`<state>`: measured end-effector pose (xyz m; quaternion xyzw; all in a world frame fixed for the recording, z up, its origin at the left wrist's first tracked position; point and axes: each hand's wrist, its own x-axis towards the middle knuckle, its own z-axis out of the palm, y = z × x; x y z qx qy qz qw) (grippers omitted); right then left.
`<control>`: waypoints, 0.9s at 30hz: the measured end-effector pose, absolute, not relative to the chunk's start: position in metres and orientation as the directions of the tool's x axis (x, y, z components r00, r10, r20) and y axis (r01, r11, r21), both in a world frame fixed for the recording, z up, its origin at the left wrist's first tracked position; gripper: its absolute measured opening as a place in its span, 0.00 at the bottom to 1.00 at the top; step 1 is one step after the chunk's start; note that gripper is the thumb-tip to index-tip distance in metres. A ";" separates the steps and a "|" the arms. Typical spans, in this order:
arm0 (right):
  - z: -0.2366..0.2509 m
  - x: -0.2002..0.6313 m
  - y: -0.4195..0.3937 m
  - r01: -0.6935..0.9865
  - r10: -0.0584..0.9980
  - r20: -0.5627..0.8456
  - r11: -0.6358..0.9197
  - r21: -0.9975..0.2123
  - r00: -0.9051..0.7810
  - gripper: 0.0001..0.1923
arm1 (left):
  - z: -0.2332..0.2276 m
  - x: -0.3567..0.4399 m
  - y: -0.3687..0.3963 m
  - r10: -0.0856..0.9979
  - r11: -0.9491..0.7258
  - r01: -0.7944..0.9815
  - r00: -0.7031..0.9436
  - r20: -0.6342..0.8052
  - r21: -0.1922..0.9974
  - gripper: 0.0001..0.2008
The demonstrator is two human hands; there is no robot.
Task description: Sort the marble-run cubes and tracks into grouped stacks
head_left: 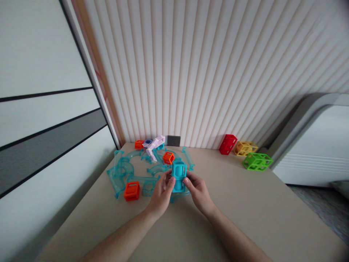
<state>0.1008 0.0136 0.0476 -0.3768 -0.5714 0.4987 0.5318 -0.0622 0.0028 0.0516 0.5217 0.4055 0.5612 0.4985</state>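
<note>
A blue two-cell plastic block (179, 177) is held upright over the table, between both hands. My left hand (163, 189) grips its left side, thumb on the front near the middle. On the right side my right hand (198, 189) closes in the same way, its thumb at the block's edge. The other fingers are partly hidden behind the block. Just behind it sits an orange cube frame (168, 158), and translucent teal track pieces (156, 169) lie around it. Left of my left hand rests a larger-looking orange cube (132, 191).
Pale lilac paper-like pieces (154, 146) lie among the tracks near the wall, beside another orange cube (139, 145). At the back right stand a red block (228, 144), a yellow block (245, 148) and a green block (257, 161). A black socket (173, 141) is on the ribbed wall.
</note>
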 end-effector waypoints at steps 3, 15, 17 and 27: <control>0.046 0.101 0.013 -0.095 0.958 0.240 0.227 -0.969 -0.155 0.25 | 0.052 -0.063 0.002 0.981 -0.179 -0.138 0.048 0.187 0.974 0.24; 0.056 0.101 0.010 -0.046 0.959 0.243 0.238 -0.970 -0.146 0.25 | 0.052 -0.064 0.001 0.972 -0.205 -0.158 0.080 0.219 0.966 0.23; 0.057 0.102 0.008 -0.024 0.950 0.267 0.266 -0.964 -0.164 0.24 | 0.050 -0.064 0.001 0.972 -0.210 -0.157 0.076 0.224 0.965 0.23; 0.055 0.104 0.005 0.147 0.906 0.386 0.412 -0.899 -0.177 0.24 | 0.043 -0.068 0.001 0.957 -0.253 -0.123 0.116 0.267 0.960 0.22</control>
